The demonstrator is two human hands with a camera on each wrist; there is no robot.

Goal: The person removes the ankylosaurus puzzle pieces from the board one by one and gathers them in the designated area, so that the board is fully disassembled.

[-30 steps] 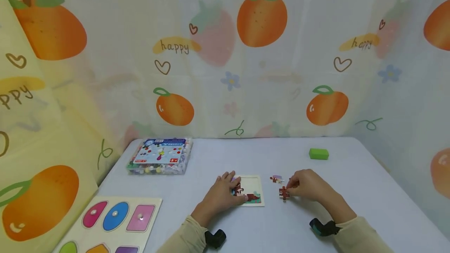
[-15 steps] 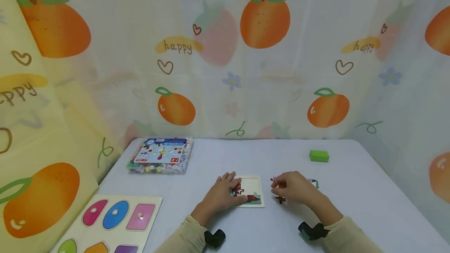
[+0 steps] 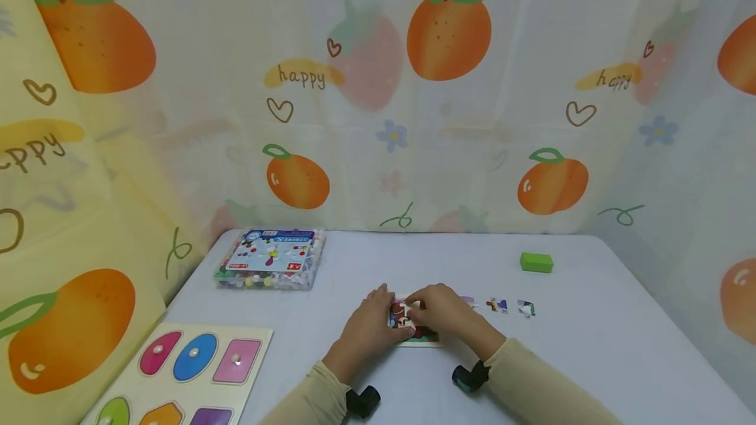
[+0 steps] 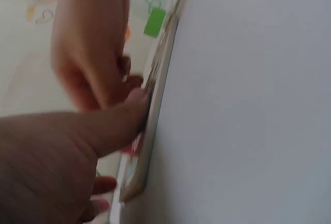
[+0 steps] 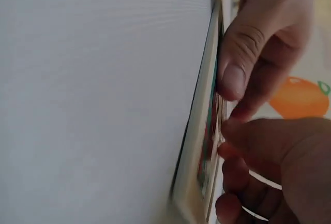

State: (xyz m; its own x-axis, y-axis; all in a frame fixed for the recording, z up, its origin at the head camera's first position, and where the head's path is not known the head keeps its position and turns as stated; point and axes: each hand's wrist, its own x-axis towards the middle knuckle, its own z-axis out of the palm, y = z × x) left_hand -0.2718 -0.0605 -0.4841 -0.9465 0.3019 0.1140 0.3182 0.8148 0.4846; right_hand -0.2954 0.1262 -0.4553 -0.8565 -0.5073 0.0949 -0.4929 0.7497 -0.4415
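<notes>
A small jigsaw tray (image 3: pixel 422 344) with a pale rim lies on the table, part of its brown and green picture showing. My left hand (image 3: pixel 369 323) rests over its left side, fingers extended and thumb along the lower edge. My right hand (image 3: pixel 445 313) is over the tray's right part, its thumb and fingertips bent together at a brown jigsaw piece (image 3: pixel 407 312), which they partly hide. In the right wrist view both hands meet at the tray (image 5: pixel 194 141), thumb tips close to each other.
To the right of the tray lie loose jigsaw pieces (image 3: pixel 496 305) and, farther back, a green block (image 3: pixel 536 262). A clear box of beads (image 3: pixel 268 261) stands at the back left. A shape board (image 3: pixel 236 359) with knobbed pieces lies at the front left.
My right hand has moved left from the loose pieces to the tray. The brown piece that lay beside the tray is gone from that spot. My left hand has stayed on the tray.
</notes>
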